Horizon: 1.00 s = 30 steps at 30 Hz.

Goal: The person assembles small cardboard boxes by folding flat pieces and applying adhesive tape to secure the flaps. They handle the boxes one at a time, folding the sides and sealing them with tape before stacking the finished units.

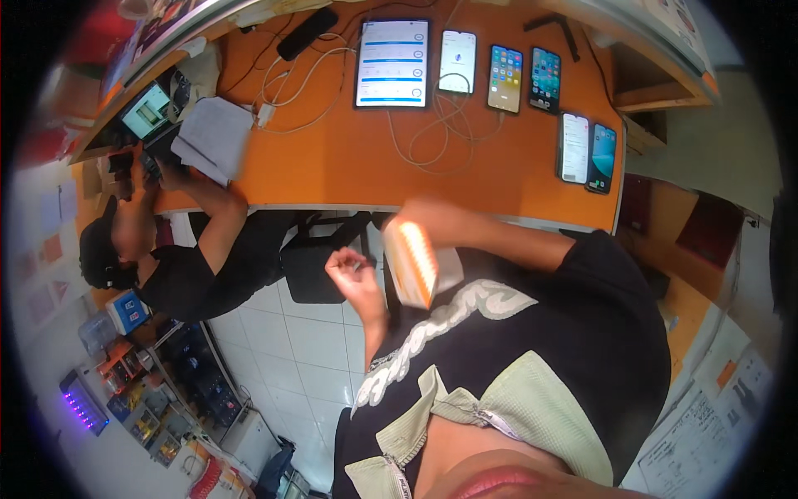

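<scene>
In front of my chest, my right hand (424,214) is smeared by motion. It grips the top of a small white and orange box (401,270), which tilts and catches a bright glare along one side. To the left of the box, apart from it, my left hand (356,281) is raised with its fingers curled in. Something dark shows at those fingers, too small to name. Beyond both hands lies the orange desk (332,170), where a tablet (392,66) with a lit screen sits near several phones.
A white phone (458,62) and another phone (505,79) lie right of the tablet, with a looped white cable (440,154) below. At left, another person (183,266) in black reaches over the desk beside papers (214,133). A black stool (312,270) stands on the tiled floor (312,341).
</scene>
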{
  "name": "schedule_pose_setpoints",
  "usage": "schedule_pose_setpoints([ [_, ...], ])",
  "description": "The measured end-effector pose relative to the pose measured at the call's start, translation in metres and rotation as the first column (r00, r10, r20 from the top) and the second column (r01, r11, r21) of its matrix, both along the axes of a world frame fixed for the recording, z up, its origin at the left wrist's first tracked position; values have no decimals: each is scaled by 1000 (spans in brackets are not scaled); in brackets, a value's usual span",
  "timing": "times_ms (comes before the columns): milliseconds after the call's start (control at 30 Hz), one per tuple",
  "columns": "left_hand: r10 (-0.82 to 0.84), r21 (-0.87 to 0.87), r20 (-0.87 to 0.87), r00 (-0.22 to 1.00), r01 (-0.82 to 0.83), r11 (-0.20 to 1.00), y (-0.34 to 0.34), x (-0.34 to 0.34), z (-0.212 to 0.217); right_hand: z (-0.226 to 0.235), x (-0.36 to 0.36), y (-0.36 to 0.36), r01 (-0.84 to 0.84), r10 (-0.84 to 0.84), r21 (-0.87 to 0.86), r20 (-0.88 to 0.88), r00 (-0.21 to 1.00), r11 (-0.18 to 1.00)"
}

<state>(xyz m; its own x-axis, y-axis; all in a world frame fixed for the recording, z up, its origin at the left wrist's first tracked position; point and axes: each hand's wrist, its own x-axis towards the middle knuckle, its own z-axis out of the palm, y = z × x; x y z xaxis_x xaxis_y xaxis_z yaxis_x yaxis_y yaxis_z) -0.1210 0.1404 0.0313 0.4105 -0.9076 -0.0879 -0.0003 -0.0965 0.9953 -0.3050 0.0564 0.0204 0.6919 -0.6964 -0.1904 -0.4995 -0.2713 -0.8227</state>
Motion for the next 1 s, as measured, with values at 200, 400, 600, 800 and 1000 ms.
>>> schedule_pose_setpoints([
  [200, -638, 207, -351, 685, 721, 661, -4, 6, 31, -4, 8, -21, 628, -516, -231, 399, 758, 743],
  [400, -111, 0, -226, 968, 114, 994, -48, -18, 30, 39, 30, -10, 440, -291, -414, 375, 880, 797],
  [600, -64, 4, 217, 974, 64, 998, -40, -3, 33, 40, 28, -20, 349, -293, -51, 438, 850, 936],
  [800, 1, -175, 17, 1000, 2, 985, -56, -2, 24, 41, 56, -29, 228, -344, 263, 598, 724, 938],
  [1000, -165, -150, -267, 949, 128, 980, -49, 33, 40, 62, 60, -28, 201, -205, 43, 269, 941, 979],
])
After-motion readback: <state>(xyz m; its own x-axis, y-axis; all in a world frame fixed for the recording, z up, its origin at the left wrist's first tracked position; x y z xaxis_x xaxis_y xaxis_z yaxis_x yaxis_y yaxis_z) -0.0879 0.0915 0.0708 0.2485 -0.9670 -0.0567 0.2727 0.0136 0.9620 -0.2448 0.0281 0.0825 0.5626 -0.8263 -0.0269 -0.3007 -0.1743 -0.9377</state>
